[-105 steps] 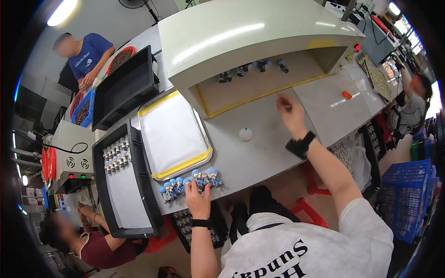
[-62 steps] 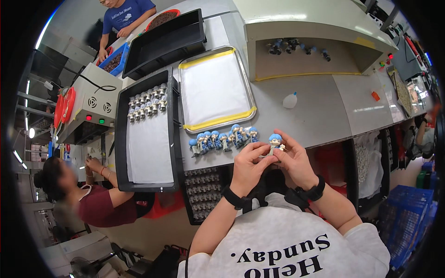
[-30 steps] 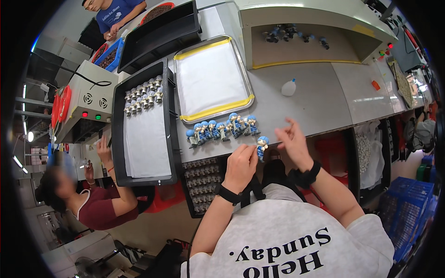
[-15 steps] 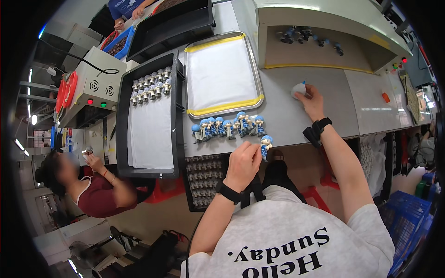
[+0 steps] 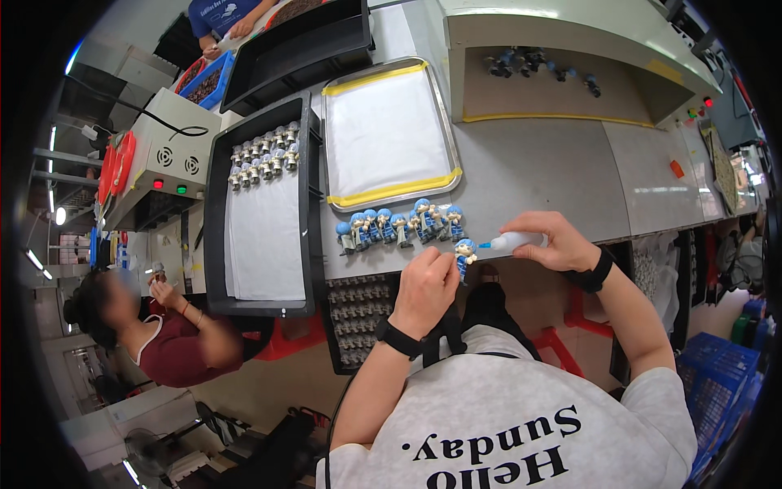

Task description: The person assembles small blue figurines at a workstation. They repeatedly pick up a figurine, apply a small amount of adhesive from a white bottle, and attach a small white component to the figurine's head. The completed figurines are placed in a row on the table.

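My left hand [image 5: 428,287] pinches a small blue-capped figurine [image 5: 465,253] just over the table's near edge. My right hand [image 5: 555,241] grips a small white squeeze bottle [image 5: 515,240] lying sideways, its blue tip almost touching the figurine. Behind them a row of several similar blue figurines [image 5: 399,223] stands on the grey table [image 5: 554,179].
A yellow-edged metal tray [image 5: 389,134] holds a white sheet. A black tray [image 5: 265,204] carries several grey figurines at its far end. Below the table edge sits a rack of grey parts [image 5: 358,318]. A control box [image 5: 159,159] stands left. Another person [image 5: 155,326] sits lower left; one more works at the far end.
My right hand has come back from the far right of the table with the white bottle and brought its tip to the figurine in my left hand.
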Motion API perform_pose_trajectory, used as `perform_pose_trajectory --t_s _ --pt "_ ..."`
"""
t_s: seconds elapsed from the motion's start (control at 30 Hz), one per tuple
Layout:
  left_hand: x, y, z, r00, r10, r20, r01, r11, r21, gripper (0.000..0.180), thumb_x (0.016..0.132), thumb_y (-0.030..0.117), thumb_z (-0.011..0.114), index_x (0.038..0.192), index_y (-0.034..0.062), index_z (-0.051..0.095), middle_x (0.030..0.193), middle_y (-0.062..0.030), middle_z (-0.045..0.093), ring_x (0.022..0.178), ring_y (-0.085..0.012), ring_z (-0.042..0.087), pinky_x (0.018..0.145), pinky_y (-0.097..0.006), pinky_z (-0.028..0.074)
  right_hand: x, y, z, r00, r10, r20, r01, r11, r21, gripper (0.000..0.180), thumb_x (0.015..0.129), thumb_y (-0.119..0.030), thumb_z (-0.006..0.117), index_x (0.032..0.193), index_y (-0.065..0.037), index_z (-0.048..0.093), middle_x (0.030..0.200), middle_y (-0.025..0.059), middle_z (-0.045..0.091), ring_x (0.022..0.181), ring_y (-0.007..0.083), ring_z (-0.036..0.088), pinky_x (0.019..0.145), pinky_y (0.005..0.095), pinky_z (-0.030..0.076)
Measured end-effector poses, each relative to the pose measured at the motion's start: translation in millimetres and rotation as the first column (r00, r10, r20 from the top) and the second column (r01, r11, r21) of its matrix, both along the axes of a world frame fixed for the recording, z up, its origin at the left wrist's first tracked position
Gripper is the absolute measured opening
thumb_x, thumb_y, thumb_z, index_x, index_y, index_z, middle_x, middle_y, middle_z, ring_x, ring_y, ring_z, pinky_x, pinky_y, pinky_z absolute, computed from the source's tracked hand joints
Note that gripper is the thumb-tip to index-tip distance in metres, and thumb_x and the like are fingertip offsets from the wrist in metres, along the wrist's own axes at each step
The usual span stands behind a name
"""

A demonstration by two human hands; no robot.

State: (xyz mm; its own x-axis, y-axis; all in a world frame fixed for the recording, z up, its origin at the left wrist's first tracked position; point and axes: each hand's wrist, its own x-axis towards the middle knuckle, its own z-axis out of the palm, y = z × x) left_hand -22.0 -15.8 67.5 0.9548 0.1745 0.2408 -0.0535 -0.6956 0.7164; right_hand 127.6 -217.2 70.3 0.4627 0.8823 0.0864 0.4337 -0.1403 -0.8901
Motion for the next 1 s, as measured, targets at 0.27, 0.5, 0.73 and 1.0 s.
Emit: perform_pose_trajectory --t_s 0.27,0.5,0.73,1.0 --pt "1 0 2 0.999 -0.022 0.026 0.021 0.999 0.047 0.006 0.075 0.0 0.061 0.073 0.0003 0.056 0.066 -0.0128 0.048 0.061 -0.0312 0.053 0.054 -0.04 0.043 -5 2 18 0.995 0.048 0.092 -0.037 0.993 -0.112 0.029 0.073 -0.005 0.067 0.101 -0.002 0.062 0.091 0.0146 0.061 0.083 0.0334 0.058 0.072 0.0371 0.046" --pt "0 2 -1 0.998 -0.018 0.055 0.014 0.997 0.073 0.005 0.074 -0.002 0.062 0.079 -0.0004 0.062 0.064 -0.0122 0.051 0.057 -0.0296 0.053 0.051 -0.038 0.043 -7 7 27 0.967 0.07 0.244 -0.024 0.983 -0.184 0.027 0.072 -0.007 0.067 0.098 -0.003 0.062 0.09 0.0133 0.061 0.081 0.0329 0.058 0.069 0.0387 0.046" --pt "1 2 -3 0.998 -0.019 0.053 0.016 0.998 0.06 0.004 0.074 -0.001 0.062 0.078 -0.0003 0.062 0.064 -0.0122 0.051 0.057 -0.0298 0.053 0.052 -0.038 0.043 -7 9 31 0.938 0.093 0.334 -0.021 0.977 -0.213 0.027 0.071 -0.007 0.068 0.097 -0.004 0.062 0.09 0.012 0.061 0.081 0.0316 0.059 0.068 0.0387 0.047" --pt "2 2 -4 0.998 -0.021 0.051 0.018 0.998 0.059 0.003 0.073 -0.001 0.062 0.076 -0.0004 0.061 0.063 -0.0124 0.05 0.057 -0.0301 0.053 0.052 -0.039 0.043 -8 12 37 0.909 0.126 0.399 -0.032 0.972 -0.234 0.028 0.07 -0.007 0.068 0.097 -0.005 0.062 0.088 0.0108 0.06 0.08 0.0309 0.059 0.067 0.0391 0.047"
